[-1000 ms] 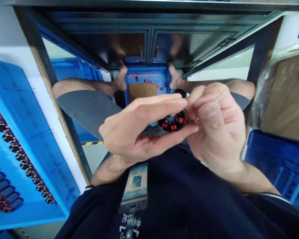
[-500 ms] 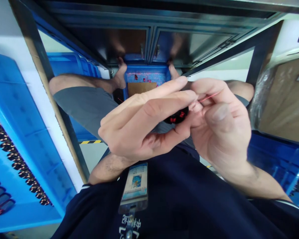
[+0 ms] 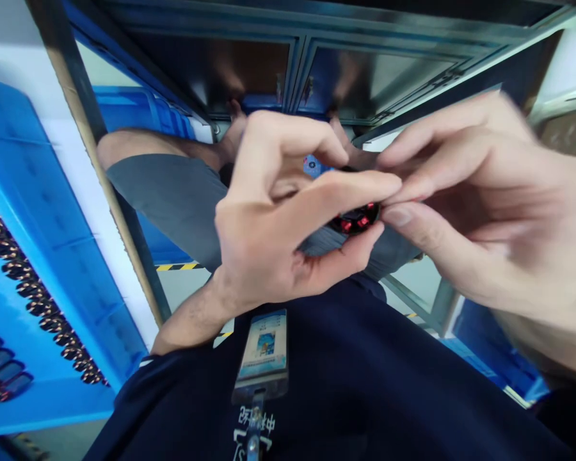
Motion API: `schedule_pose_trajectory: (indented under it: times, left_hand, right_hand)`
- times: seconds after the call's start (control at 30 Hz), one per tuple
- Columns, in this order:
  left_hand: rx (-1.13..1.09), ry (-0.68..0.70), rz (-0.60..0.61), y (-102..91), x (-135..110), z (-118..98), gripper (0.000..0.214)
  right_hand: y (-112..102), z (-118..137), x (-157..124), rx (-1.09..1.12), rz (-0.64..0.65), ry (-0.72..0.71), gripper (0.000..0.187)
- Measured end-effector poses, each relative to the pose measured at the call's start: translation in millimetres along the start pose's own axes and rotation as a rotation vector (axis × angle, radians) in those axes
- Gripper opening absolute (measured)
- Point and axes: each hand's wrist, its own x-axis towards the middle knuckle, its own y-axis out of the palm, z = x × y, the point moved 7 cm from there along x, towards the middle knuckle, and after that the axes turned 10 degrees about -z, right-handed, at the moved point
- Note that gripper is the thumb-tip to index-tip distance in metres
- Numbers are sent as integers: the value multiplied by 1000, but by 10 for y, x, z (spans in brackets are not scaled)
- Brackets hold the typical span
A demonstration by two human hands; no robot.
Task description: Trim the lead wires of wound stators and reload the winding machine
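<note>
My left hand point(image 3: 278, 218) is closed on a small black ring with red wire windings point(image 3: 358, 221), pinched between its thumb and forefinger in front of my chest. Only the ring's near edge shows; the rest is hidden by the fingers. My right hand point(image 3: 475, 205) comes in from the right, blurred by motion. Its thumb and forefinger are pinched together at the ring's right edge. What they hold there is too small to make out.
A blue tray point(image 3: 43, 211) with rows of copper-wound parts point(image 3: 9, 256) lies at the left. A badge point(image 3: 264, 349) hangs on my dark shirt. Below are my legs in grey shorts point(image 3: 173, 198), a dark metal frame point(image 3: 105, 173) and blue crates point(image 3: 134, 112).
Both hands have risen and come nearer the camera. My right hand has swung up and out to the right. The thin red wire seen half a second ago no longer shows.
</note>
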Motion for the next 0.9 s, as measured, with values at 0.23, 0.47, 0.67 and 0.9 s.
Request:
schedule_pose_trajectory:
  times: [0.23, 0.47, 0.67, 0.9]
  left_hand:
    - [-814, -1142, 582, 659, -446, 755, 108]
    - [62, -86, -14, 96, -304, 448, 90]
    - [-524, -446, 267, 430, -377, 305, 17]
    - [-301, -402, 24, 139, -260, 466, 86]
  right_hand:
    - [-50, 12, -30, -375, 317, -233, 9]
    - [79, -543, -195, 296, 342, 417, 31]
    - [184, -280, -153, 191, 297, 378, 52]
    - [-23, -159, -215, 93, 298, 347, 46]
